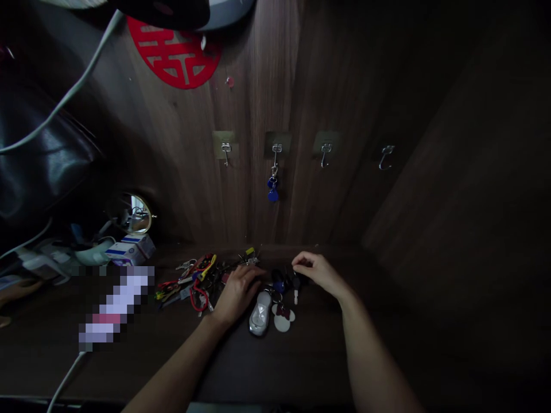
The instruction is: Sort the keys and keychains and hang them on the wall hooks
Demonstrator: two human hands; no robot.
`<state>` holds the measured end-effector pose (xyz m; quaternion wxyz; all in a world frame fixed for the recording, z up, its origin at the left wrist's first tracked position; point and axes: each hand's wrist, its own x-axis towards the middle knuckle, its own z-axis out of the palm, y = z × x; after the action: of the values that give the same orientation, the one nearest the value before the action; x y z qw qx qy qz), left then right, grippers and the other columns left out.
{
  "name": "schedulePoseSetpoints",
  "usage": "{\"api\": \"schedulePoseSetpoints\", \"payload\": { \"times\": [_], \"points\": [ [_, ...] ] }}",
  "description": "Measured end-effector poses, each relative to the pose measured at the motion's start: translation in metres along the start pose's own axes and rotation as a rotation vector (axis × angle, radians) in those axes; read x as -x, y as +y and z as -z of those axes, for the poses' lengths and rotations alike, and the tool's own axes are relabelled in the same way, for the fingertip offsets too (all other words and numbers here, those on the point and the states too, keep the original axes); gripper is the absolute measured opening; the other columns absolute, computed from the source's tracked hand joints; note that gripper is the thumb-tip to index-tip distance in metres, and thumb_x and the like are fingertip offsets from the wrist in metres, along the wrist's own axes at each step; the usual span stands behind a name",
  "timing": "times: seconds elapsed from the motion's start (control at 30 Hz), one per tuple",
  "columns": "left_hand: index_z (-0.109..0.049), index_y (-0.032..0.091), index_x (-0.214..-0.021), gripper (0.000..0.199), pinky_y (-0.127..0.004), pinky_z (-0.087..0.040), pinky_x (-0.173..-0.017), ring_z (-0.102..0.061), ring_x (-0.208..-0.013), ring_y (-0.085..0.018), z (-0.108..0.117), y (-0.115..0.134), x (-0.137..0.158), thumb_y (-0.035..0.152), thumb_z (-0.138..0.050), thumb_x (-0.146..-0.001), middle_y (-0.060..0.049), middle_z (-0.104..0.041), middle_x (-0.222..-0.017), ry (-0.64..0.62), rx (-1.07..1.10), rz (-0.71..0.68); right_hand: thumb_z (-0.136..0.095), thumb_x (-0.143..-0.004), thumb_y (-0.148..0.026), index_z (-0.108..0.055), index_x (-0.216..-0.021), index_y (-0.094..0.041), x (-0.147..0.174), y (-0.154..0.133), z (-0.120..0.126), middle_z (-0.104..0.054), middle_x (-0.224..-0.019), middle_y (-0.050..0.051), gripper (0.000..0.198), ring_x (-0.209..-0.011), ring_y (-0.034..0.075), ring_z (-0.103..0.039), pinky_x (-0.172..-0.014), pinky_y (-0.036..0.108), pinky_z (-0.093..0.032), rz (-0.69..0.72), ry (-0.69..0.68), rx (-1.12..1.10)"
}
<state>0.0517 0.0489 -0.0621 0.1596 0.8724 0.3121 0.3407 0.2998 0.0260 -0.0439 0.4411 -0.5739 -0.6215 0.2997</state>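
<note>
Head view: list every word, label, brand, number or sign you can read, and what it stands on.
"囍", probably: red cut-out on the wooden panel, upper part hidden.
White-and-blue box: print too small and blurred to read.
Pixelated item: nothing readable.
Key pile and silver fob: no legible text.

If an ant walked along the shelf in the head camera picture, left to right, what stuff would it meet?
Bottle → box → key pile → left hand → silver fob → white tag → right hand.
</note>
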Motion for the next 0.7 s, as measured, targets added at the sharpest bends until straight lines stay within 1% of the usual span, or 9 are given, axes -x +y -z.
{"api": "schedulePoseSetpoints", "payload": {
  "times": [0.1,0.17,0.23,0.33,0.43,0.57,0.7],
  "points": [
    [-0.06,0.026,-0.11,0.028,-0.037,-0.042,-0.09,-0.055,-0.1,-0.02,-0.004,0.0,-0.002,0.018,-0.051,-0.085,-0.004,-0.062,-0.108,-0.065,-0.004,-0.015,-0.066,-0.066,-0.027,-0.069,-0.073,-0.022,0.002,-0.003,-0.005,-0.065,-0.077,0.0,0.01,-0.073,0.017,-0.058,-0.069,0.029,-0.044,0.04,-0.148,0.038],
    [-0.061,0.026,-0.108,0.028,-0.036,-0.043,-0.089,-0.055,-0.1,-0.02,-0.007,-0.001,-0.002,0.017,-0.053,-0.083,-0.004,-0.063,-0.107,-0.092,-0.032,-0.009,-0.068,-0.064,-0.024,-0.071,-0.074,-0.024,0.003,-0.003,-0.007,-0.066,-0.087,0.001,0.01,-0.084,0.019,-0.058,-0.078,0.031,-0.043,0.082,-0.186,0.082],
    [-0.063,0.026,-0.104,0.024,-0.036,-0.043,-0.087,-0.055,-0.098,-0.02,-0.008,-0.002,-0.001,0.018,-0.054,-0.083,-0.004,-0.063,-0.105,-0.109,-0.066,-0.011,-0.069,-0.064,-0.023,-0.071,-0.076,-0.026,0.003,-0.002,-0.009,-0.065,-0.091,0.002,0.012,-0.089,0.02,-0.057,-0.081,0.033,-0.041,0.105,-0.19,0.115],
    [-0.065,0.023,-0.094,0.015,-0.035,-0.042,-0.086,-0.055,-0.093,-0.02,-0.009,-0.001,0.0,0.021,-0.053,-0.084,-0.004,-0.064,-0.097,-0.107,-0.095,-0.004,-0.068,-0.065,-0.024,-0.071,-0.077,-0.026,0.003,-0.001,-0.012,-0.065,-0.089,0.002,0.012,-0.087,0.02,-0.057,-0.08,0.033,-0.041,0.117,-0.179,0.141],
    [-0.063,0.02,-0.087,0.011,-0.035,-0.042,-0.084,-0.055,-0.089,-0.02,-0.007,0.002,0.001,0.023,-0.053,-0.084,-0.004,-0.063,-0.092,-0.097,-0.128,0.025,-0.067,-0.067,-0.025,-0.07,-0.076,-0.025,0.003,-0.001,-0.014,-0.065,-0.083,0.001,0.01,-0.08,0.018,-0.057,-0.075,0.031,-0.041,0.102,-0.163,0.174],
    [-0.06,0.02,-0.086,0.009,-0.036,-0.041,-0.081,-0.054,-0.085,-0.02,-0.007,0.003,0.003,0.022,-0.052,-0.084,-0.005,-0.062,-0.09,-0.051,-0.224,0.071,-0.065,-0.068,-0.027,-0.067,-0.073,-0.025,0.002,-0.002,-0.02,-0.063,-0.074,-0.001,0.006,-0.072,0.017,-0.054,-0.068,0.028,-0.039,0.084,-0.048,0.231],
    [-0.06,0.02,-0.084,0.009,-0.035,-0.04,-0.076,-0.053,-0.084,-0.022,-0.006,0.002,0.005,0.019,-0.051,-0.084,-0.005,-0.061,-0.088,-0.008,-0.284,0.138,-0.061,-0.072,-0.029,-0.065,-0.073,-0.025,-0.001,0.0,-0.025,-0.063,-0.075,-0.001,0.006,-0.073,0.017,-0.053,-0.07,0.029,-0.038,0.105,0.036,0.356]
  ]
}}
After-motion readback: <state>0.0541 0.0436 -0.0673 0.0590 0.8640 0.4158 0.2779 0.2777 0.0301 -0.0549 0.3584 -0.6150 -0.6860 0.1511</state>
